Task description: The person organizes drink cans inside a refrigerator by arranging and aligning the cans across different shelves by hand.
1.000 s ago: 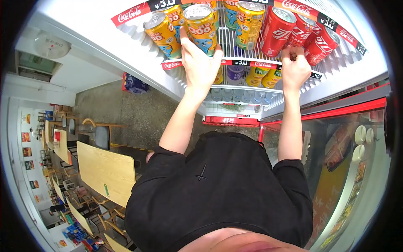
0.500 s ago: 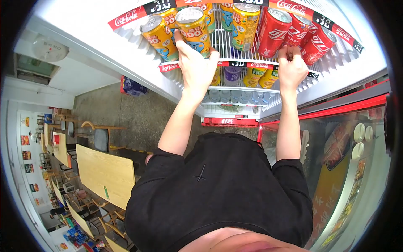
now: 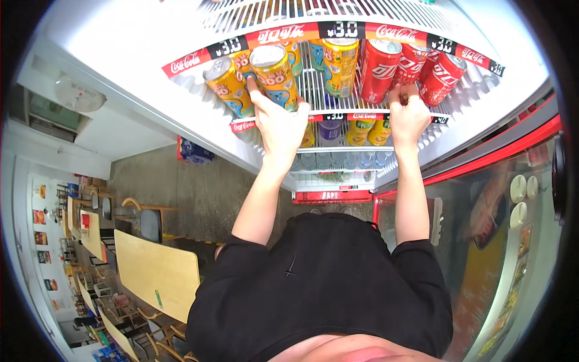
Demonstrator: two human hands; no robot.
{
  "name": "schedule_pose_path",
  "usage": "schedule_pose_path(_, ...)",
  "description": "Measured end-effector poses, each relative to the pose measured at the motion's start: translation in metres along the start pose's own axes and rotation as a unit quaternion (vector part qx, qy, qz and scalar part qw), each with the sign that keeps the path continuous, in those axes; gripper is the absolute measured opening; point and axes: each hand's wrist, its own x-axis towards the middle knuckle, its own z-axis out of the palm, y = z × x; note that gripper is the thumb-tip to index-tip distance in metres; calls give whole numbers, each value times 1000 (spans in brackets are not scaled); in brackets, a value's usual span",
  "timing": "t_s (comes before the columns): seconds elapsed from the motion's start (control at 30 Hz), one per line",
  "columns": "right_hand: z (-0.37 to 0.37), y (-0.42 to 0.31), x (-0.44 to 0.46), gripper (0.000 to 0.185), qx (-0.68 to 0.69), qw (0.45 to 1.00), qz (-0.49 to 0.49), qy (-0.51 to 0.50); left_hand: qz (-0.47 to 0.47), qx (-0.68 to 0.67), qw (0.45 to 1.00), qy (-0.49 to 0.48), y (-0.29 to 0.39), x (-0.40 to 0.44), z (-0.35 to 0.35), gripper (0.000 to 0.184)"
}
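Observation:
My left hand (image 3: 280,123) is wrapped round the lower part of a yellow drink can (image 3: 272,75), which leans a little at the front of a fridge shelf. Another yellow can (image 3: 229,87) stands just left of it. My right hand (image 3: 410,120) is closed, fingers curled in at the base of a red Coca-Cola can (image 3: 411,65); what the fingertips grip is hidden. Red cans flank this hand, one on the left (image 3: 381,72) and one tilted on the right (image 3: 445,79). A further yellow can (image 3: 341,69) stands upright between my hands.
The white wire shelf (image 3: 313,90) has a Coca-Cola price strip (image 3: 347,116) along its front. Yellow-labelled bottles (image 3: 360,133) and a purple one (image 3: 330,130) stand below. The open glass door (image 3: 470,241) is at my right. Wooden tables (image 3: 157,265) and chairs lie left.
My view has tilted up, so the shelf sits lower and more of the upper rack shows. Both hands keep about the same place against the cans.

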Motion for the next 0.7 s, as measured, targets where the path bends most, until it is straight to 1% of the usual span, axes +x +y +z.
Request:
schedule_pose_path(0.1, 1, 1, 0, 19, 26, 1000, -4, 10, 23, -14, 1000, 5, -5, -2, 1, 104)
schedule_pose_path(0.13, 4, 5, -1, 18, -9, 999, -21, 24, 6, -9, 1000, 6, -4, -2, 2, 104)
schedule_pose_path(0.17, 6, 7, -1, 18, 0, 999, -29, 38, 39, -31, 999, 1, -12, -2, 2, 105)
schedule_pose_path(0.23, 4, 5, -1, 18, -1, 998, -39, 44, 51, -22, 998, 8, -6, -4, -1, 105)
schedule_pose_path(0.27, 3, 4, 0, 17, -1, 997, -51, 49, 34, -83, 996, -3, -13, -6, 1, 104)
schedule_pose_path(0.37, 2, 2, 2, 17, -10, 995, -74, 59, 47, -94, 994, -8, -11, -9, -8, 104)
schedule_pose_path(0.4, 2, 3, 2, 17, -11, 995, -76, 60, 58, -94, 994, 12, -8, -10, -11, 99)
schedule_pose_path(0.5, 1, 1, 1, 17, -7, 996, -72, 56, 105, -89, 990, 18, -4, -12, -25, 92)
schedule_pose_path(0.53, 2, 1, 1, 17, -7, 996, -71, 56, 129, -97, 986, 47, 1, -11, -31, 75)
schedule_pose_path(0.63, 3, 2, 0, 16, -15, 995, -71, 64, 219, 29, 974, 42, 11, 1, -63, 57)
schedule_pose_path(0.67, 4, 3, 0, 16, -20, 995, -71, 65, 236, 19, 969, 66, 12, 10, -67, 43)
schedule_pose_path(0.7, 5, 4, -1, 16, -26, 995, -70, 66, 255, 39, 964, 64, 15, 18, -74, 36)
